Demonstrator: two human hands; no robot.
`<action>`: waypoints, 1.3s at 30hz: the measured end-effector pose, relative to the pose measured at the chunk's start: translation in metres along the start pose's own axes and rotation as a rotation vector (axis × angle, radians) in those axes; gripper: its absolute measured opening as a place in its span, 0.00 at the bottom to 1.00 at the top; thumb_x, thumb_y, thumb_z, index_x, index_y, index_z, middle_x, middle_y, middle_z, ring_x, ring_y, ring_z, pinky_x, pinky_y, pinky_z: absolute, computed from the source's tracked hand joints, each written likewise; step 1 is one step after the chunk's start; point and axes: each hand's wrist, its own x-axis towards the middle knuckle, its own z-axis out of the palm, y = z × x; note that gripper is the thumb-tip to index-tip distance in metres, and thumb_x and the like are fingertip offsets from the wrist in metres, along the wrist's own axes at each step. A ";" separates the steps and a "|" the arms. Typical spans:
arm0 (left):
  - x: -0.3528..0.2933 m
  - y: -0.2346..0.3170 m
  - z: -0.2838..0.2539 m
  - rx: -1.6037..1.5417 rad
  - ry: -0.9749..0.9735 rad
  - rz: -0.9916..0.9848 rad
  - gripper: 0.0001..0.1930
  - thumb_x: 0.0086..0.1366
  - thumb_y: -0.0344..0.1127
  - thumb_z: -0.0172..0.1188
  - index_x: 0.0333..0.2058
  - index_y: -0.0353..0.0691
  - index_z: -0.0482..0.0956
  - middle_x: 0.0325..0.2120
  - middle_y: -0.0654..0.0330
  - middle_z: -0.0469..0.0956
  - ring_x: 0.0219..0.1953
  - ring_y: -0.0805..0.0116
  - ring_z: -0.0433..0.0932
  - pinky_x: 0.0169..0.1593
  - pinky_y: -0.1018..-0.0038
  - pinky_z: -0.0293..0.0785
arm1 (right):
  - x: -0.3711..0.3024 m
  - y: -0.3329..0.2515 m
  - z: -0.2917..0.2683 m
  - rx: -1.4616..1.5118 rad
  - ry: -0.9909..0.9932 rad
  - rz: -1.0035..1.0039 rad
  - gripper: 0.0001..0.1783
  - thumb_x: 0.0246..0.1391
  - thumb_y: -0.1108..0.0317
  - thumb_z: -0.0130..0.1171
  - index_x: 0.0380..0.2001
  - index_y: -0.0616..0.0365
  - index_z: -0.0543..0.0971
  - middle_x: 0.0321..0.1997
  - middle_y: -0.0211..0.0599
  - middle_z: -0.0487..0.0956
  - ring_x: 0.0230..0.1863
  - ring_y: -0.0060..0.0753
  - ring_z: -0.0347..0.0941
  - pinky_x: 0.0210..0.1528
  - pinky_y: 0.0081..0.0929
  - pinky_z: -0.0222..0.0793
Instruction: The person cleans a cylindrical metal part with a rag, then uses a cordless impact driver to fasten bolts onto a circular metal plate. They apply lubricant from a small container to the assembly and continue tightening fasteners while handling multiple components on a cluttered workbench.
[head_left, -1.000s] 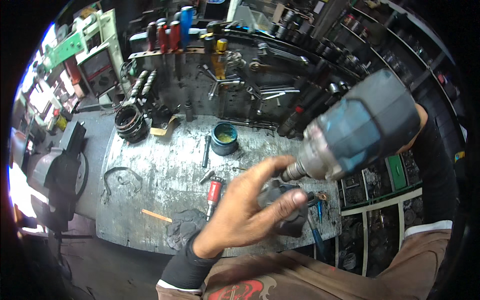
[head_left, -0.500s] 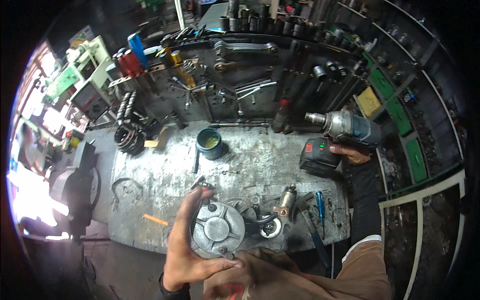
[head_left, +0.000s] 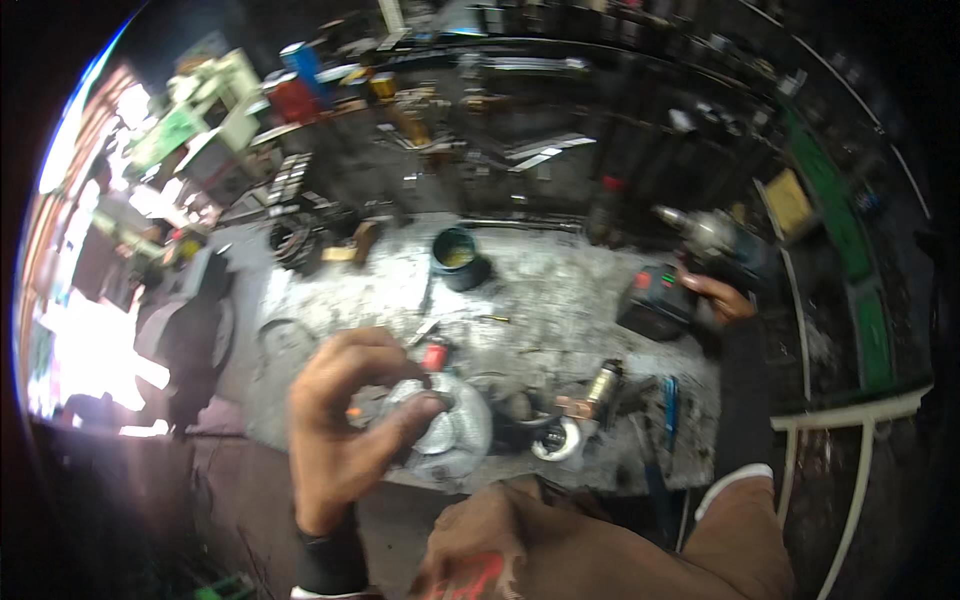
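Observation:
At the right, my right hand [head_left: 722,298] is wrapped round the handle of a cordless impact wrench [head_left: 712,235], its battery low over the bench. My left hand [head_left: 352,415] hovers over a round silver motor housing [head_left: 455,440], which looks like a starter motor. Its fingers are curled, with the thumb tip close to the fingertips in a pinch; motion blur hides whether something small is between them. Just beyond the fingers lies a small red-ended part [head_left: 434,357]. To the right of the housing are a copper-and-silver cylinder [head_left: 603,385] and a white-ringed part [head_left: 556,440].
A dark cup [head_left: 456,258] with yellowish contents stands mid-bench [head_left: 560,290]. A blue screwdriver [head_left: 670,408] and a dark-handled tool [head_left: 652,470] lie at the right front. Wrenches [head_left: 545,150] hang along the back; green-fronted shelving [head_left: 825,205] borders the right.
My left hand has lifted off the side of the motor housing and curled into a pinch above it. My right hand still grips the impact wrench. The whole view has shifted and blurred.

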 end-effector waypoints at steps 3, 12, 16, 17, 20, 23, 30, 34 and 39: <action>0.008 0.011 -0.001 0.064 -0.002 0.056 0.09 0.50 0.25 0.73 0.29 0.32 0.82 0.33 0.54 0.80 0.37 0.62 0.78 0.43 0.69 0.72 | -0.011 0.009 -0.001 -0.064 0.074 -0.059 0.21 0.58 0.63 0.69 0.53 0.57 0.83 0.51 0.29 0.84 0.56 0.29 0.77 0.63 0.33 0.70; 0.029 0.027 0.002 0.138 -0.192 0.225 0.09 0.52 0.25 0.58 0.31 0.31 0.83 0.34 0.52 0.79 0.37 0.58 0.79 0.41 0.70 0.72 | -0.153 0.129 0.045 -1.070 0.479 0.097 0.34 0.55 0.61 0.72 0.64 0.55 0.73 0.50 0.47 0.80 0.48 0.46 0.79 0.51 0.41 0.76; 0.030 0.006 -0.011 -0.093 -0.244 0.163 0.12 0.56 0.18 0.61 0.39 0.28 0.85 0.38 0.54 0.81 0.43 0.63 0.79 0.48 0.72 0.74 | -0.149 0.156 0.068 -1.102 0.524 0.065 0.40 0.56 0.71 0.64 0.71 0.53 0.64 0.63 0.56 0.73 0.60 0.64 0.73 0.61 0.51 0.71; 0.030 0.001 -0.014 -0.185 -0.213 0.092 0.13 0.60 0.19 0.60 0.44 0.28 0.84 0.40 0.54 0.81 0.43 0.65 0.80 0.49 0.73 0.75 | -0.146 0.145 0.072 -1.131 0.572 0.139 0.39 0.54 0.71 0.63 0.70 0.54 0.65 0.62 0.57 0.74 0.59 0.64 0.73 0.61 0.51 0.70; 0.030 -0.005 -0.022 -0.308 -0.089 0.049 0.15 0.67 0.24 0.60 0.51 0.28 0.82 0.41 0.55 0.82 0.42 0.68 0.80 0.50 0.73 0.76 | -0.153 0.059 0.099 -0.366 0.615 -0.102 0.33 0.54 0.72 0.55 0.65 0.56 0.71 0.50 0.40 0.79 0.34 0.27 0.78 0.33 0.31 0.75; 0.030 0.003 -0.021 -0.304 -0.072 0.132 0.14 0.70 0.27 0.59 0.52 0.28 0.82 0.41 0.54 0.83 0.42 0.68 0.82 0.50 0.73 0.76 | -0.155 -0.068 0.162 -0.059 0.390 -0.577 0.23 0.62 0.56 0.53 0.56 0.56 0.73 0.32 0.28 0.71 0.21 0.15 0.64 0.20 0.16 0.64; 0.032 0.025 -0.008 -0.343 -0.198 0.374 0.14 0.64 0.22 0.66 0.49 0.32 0.85 0.40 0.53 0.87 0.40 0.69 0.85 0.46 0.74 0.80 | -0.112 -0.220 0.344 0.287 -0.380 -0.867 0.29 0.69 0.37 0.52 0.37 0.57 0.75 0.15 0.24 0.62 0.11 0.17 0.56 0.12 0.23 0.53; 0.034 0.018 -0.012 -0.314 -0.143 0.343 0.13 0.61 0.23 0.70 0.45 0.31 0.86 0.32 0.56 0.87 0.35 0.73 0.84 0.42 0.75 0.79 | -0.099 -0.220 0.387 0.369 -0.326 -0.847 0.25 0.67 0.43 0.59 0.32 0.56 0.77 0.18 0.21 0.67 0.15 0.11 0.60 0.15 0.18 0.51; 0.035 0.008 -0.013 -0.344 -0.136 0.319 0.12 0.60 0.21 0.70 0.44 0.30 0.86 0.31 0.57 0.86 0.34 0.75 0.83 0.40 0.76 0.79 | -0.088 -0.211 0.391 0.364 -0.386 -0.862 0.24 0.66 0.45 0.62 0.33 0.57 0.77 0.17 0.20 0.67 0.15 0.10 0.61 0.15 0.18 0.51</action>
